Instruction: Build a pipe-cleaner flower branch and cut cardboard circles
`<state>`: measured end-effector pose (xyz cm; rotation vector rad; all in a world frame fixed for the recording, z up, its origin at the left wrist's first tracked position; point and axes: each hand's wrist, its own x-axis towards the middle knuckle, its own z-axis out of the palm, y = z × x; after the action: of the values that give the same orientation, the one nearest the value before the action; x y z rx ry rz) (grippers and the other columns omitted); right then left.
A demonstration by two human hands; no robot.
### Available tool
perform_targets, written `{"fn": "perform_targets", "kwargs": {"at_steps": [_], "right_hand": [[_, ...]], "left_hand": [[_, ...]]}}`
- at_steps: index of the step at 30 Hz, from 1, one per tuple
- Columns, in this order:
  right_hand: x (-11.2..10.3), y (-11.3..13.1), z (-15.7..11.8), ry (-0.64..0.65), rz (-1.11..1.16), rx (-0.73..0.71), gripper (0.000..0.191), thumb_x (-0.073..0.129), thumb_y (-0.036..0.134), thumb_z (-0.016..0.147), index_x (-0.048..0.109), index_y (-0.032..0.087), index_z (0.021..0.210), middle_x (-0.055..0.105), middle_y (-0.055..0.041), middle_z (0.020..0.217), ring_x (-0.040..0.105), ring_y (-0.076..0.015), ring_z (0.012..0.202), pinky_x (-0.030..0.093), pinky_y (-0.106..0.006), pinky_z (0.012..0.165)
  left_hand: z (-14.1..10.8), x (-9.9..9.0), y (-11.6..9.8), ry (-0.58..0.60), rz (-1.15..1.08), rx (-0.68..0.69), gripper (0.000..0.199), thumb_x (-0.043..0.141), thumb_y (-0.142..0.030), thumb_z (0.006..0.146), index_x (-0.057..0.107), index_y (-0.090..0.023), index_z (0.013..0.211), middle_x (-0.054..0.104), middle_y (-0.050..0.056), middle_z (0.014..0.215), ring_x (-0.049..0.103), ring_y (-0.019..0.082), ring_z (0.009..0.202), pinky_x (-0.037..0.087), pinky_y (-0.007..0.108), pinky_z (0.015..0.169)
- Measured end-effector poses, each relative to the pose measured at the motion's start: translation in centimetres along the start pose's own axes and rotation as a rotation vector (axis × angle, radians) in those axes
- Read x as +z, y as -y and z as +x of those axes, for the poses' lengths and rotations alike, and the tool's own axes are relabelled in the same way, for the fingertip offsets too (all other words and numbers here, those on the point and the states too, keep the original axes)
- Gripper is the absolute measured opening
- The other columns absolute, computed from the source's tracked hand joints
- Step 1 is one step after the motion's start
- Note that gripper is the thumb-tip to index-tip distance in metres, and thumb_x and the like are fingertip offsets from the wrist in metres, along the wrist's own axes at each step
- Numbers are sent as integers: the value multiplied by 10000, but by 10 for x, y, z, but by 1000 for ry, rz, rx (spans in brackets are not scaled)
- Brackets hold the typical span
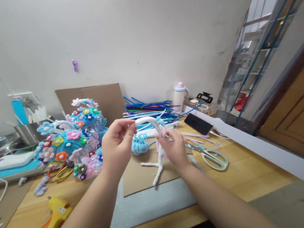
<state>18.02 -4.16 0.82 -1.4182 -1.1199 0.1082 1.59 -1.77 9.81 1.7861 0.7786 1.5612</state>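
Observation:
Between my hands stands a white pipe-cleaner stem point(148, 120) with a curved top and splayed feet at its base. My left hand point(119, 140) pinches the tip of the curve between thumb and fingers. Lower down, my right hand point(173, 146) is closed around the upright part, beside small pink and light-blue bits. The feet rest over a brown cardboard piece point(133, 182) lying on a grey mat point(153, 205). Just behind, a light-blue fuzzy pumpkin-shaped ball point(139, 145) with curly strands sits near my left hand.
At left stand colourful pipe-cleaner flower arrangements point(69, 143); a yellow glue gun point(50, 226) lies nearer. Green-handled scissors point(214, 159) and a phone point(199, 123) are at right. Behind lie bundled pipe cleaners point(151, 108) and a white bottle point(179, 97).

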Motion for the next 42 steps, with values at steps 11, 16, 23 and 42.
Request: {"fn": "perform_targets", "kwargs": {"at_steps": [11, 16, 23, 42], "right_hand": [[-20, -69, -19, 661, 157, 128, 263, 658, 218, 628, 671, 185, 888, 673, -30, 857, 628, -196, 817, 493, -317, 754], [-7, -74, -29, 791, 93, 119, 188, 699, 222, 654, 701, 182, 838, 702, -30, 833, 638, -191, 788, 488, -313, 754], [-2, -84, -36, 707, -28, 129, 62, 681, 255, 698, 704, 205, 726, 698, -16, 746, 620, -189, 713, 455, -304, 700], [-22, -74, -34, 684, -179, 205, 78, 660, 267, 727, 711, 214, 754, 725, -30, 837, 648, -190, 755, 459, -272, 712]], "left_hand": [[-1, -25, 9, -70, -78, -119, 100, 633, -279, 809, 623, -193, 859, 639, -2, 758, 615, 121, 689, 494, 227, 639], [-2, -28, 12, -92, -82, -128, 100, 638, -273, 795, 631, -193, 854, 642, -5, 727, 616, 122, 667, 482, 220, 607], [2, -28, 12, -66, -120, -142, 199, 640, -333, 798, 639, -200, 947, 638, -2, 726, 617, 126, 653, 483, 227, 597], [-5, -21, 127, 523, 876, -62, 497, 680, -126, 617, 581, -237, 1090, 546, 95, 1202, 454, 317, 1168, 321, 455, 975]]}}
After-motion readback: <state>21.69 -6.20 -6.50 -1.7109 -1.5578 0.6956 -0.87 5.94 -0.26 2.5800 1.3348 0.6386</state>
